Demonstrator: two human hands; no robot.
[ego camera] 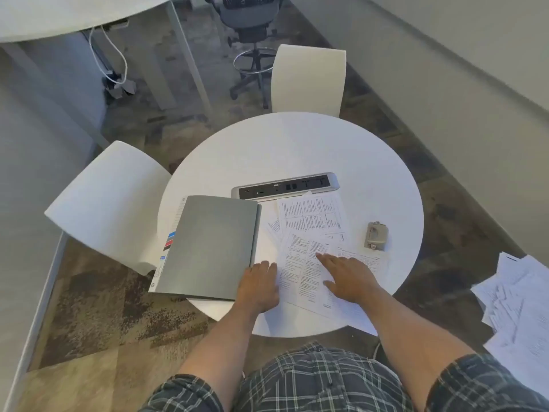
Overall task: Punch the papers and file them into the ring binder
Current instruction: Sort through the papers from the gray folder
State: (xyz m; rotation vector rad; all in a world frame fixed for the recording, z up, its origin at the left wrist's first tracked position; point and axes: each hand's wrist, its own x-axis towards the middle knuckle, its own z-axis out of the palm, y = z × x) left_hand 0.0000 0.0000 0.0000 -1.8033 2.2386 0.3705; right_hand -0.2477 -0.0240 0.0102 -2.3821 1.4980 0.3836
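A grey ring binder (208, 248) lies on the left of the round white table (297, 144), its cover flat and overhanging the table's edge. Several printed papers (312, 221) are spread to its right. My left hand (258, 288) rests palm down at the binder's lower right corner, touching the edge of the nearest sheet (300, 281). My right hand (347, 278) lies flat on that same sheet, fingers spread. A small grey hole punch (376, 235) sits apart on the right of the table.
A silver power and socket strip (285, 185) is set into the table behind the papers. Two white chairs (110, 203) (309, 78) stand at the left and far side. More loose papers (520, 307) are heaped at the right, off the table.
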